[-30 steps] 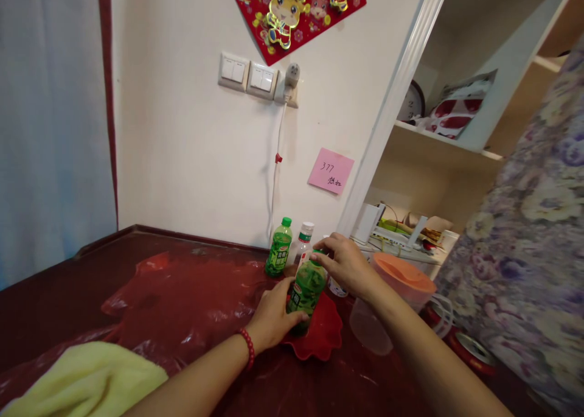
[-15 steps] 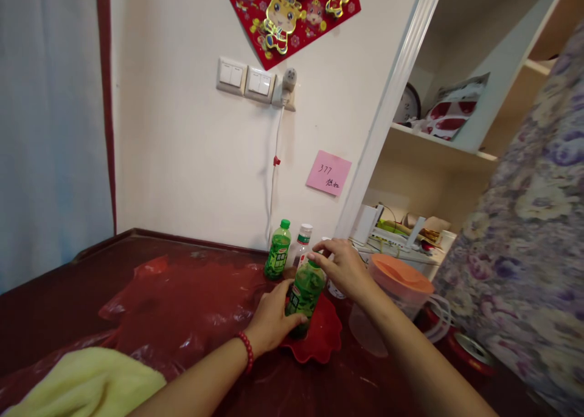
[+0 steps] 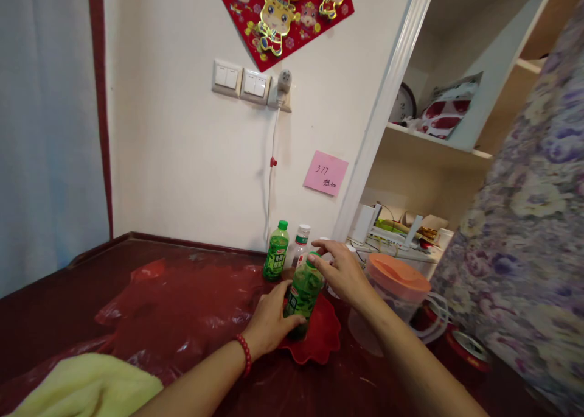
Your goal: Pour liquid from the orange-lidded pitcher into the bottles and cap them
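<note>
A green drink bottle (image 3: 305,290) stands slightly tilted over a red scalloped dish (image 3: 322,341). My left hand (image 3: 270,316), with a red bead bracelet on the wrist, is wrapped round the lower part of this bottle. At its top, the thumb and fingers of my right hand (image 3: 340,268) close about the green cap (image 3: 313,258); part of the cap shows between them. Just behind, a second green bottle (image 3: 276,252) stands upright with its cap on. Beside that one is a clear bottle with a white cap (image 3: 301,243), its lower part hidden.
A clear pitcher with an orange lid (image 3: 398,274) stands right of my right hand. Further right is a red can (image 3: 469,347). A yellow cloth (image 3: 91,386) lies at the front left, on red plastic film (image 3: 182,307) covering the table. The wall rises directly behind the bottles.
The view has shifted slightly. More of the green cap shows between my right fingers. My left hand keeps its hold on the bottle.
</note>
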Motion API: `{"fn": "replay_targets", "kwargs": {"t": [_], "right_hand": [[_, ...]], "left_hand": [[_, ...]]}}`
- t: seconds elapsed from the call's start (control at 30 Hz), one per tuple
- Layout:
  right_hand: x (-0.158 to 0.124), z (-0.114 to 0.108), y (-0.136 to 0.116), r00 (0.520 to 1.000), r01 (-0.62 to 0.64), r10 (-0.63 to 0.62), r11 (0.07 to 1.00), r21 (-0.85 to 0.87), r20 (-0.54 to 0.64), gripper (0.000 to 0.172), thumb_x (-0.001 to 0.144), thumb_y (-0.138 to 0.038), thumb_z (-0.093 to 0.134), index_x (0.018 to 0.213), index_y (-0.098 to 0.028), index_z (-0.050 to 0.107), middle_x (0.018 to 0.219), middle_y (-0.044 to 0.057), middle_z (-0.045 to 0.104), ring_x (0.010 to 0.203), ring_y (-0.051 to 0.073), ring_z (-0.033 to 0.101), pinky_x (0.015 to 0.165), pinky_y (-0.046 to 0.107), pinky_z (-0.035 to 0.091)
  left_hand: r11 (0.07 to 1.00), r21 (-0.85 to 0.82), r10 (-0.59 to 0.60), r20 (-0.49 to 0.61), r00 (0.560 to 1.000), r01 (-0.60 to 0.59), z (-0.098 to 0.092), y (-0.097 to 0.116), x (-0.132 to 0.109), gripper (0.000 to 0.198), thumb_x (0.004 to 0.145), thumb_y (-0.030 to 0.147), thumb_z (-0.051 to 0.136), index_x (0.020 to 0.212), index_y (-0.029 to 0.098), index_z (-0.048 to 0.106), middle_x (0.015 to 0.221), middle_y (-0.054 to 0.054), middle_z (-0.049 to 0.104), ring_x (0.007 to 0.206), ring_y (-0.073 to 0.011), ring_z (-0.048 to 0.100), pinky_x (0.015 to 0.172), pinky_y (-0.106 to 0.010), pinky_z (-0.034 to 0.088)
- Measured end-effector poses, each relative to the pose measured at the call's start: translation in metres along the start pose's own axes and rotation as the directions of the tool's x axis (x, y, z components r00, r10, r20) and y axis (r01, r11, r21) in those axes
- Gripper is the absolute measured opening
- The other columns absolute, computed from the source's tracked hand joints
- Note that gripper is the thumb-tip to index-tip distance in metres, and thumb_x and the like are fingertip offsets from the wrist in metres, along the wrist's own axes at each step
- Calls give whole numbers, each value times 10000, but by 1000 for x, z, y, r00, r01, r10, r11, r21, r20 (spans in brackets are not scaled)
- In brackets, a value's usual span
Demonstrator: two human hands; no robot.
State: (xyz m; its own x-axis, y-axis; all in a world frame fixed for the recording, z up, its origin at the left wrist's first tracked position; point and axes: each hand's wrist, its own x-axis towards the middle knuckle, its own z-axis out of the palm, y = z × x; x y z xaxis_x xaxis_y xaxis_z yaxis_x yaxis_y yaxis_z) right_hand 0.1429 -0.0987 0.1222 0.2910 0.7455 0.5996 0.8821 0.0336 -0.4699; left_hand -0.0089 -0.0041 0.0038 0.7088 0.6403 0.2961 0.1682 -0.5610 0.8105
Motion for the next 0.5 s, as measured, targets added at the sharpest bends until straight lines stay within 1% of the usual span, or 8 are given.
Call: {"fn": "replay_targets", "kwargs": {"t": [0.1, 0.23, 0.37, 0.43, 0.5], "right_hand": [[-3, -1, 1, 999, 36, -35, 999, 25, -7, 382, 841, -309, 613, 1193, -186, 696, 1073, 88, 728, 997, 252, 627, 801, 370, 476], [-6, 3, 2, 997, 60, -58, 997, 43, -45, 322, 818, -266, 595, 1110, -192, 711, 1001, 74, 727, 943, 235, 632, 818, 368, 466], [-7, 14, 1, 991, 62, -57, 997, 34, -122, 221, 806, -261, 590, 987, -190, 696, 940, 74, 703, 942, 254, 602, 862, 403, 442], [-9, 18, -1, 986, 52, -47, 998, 26, -160, 190, 819, -267, 579, 956, -185, 682, 947, 86, 695, 960, 272, 586, 883, 431, 429], [-13, 19, -3, 984, 40, -35, 999, 27, -177, 198, 839, -277, 573, 976, -177, 676, 978, 96, 697, 979, 281, 586, 897, 447, 428]], "left_hand": [[1000, 9, 8, -3, 1000, -8, 0, 0, 0, 665, 708, 255, 772, 1334, 208, 554, 1281, -104, 677, 1198, -330, 595, 1050, -433, 427], [1000, 20, 4, -10, 1000, -4, 1, 0, 1, 631, 706, 245, 773, 1301, 212, 565, 1272, -100, 675, 1202, -324, 590, 1049, -429, 424], [1000, 25, -2, -12, 1000, 2, 2, 0, 1, 627, 703, 234, 779, 1290, 212, 558, 1290, -101, 665, 1205, -322, 588, 1053, -431, 419], [1000, 28, 7, -12, 1000, -7, 1, 0, 1, 629, 705, 229, 780, 1291, 214, 554, 1311, -99, 656, 1208, -320, 587, 1059, -430, 416], [1000, 30, 10, -11, 1000, -10, 0, 2, 1, 635, 708, 229, 785, 1297, 214, 548, 1324, -99, 652, 1217, -318, 583, 1068, -427, 412]]}}
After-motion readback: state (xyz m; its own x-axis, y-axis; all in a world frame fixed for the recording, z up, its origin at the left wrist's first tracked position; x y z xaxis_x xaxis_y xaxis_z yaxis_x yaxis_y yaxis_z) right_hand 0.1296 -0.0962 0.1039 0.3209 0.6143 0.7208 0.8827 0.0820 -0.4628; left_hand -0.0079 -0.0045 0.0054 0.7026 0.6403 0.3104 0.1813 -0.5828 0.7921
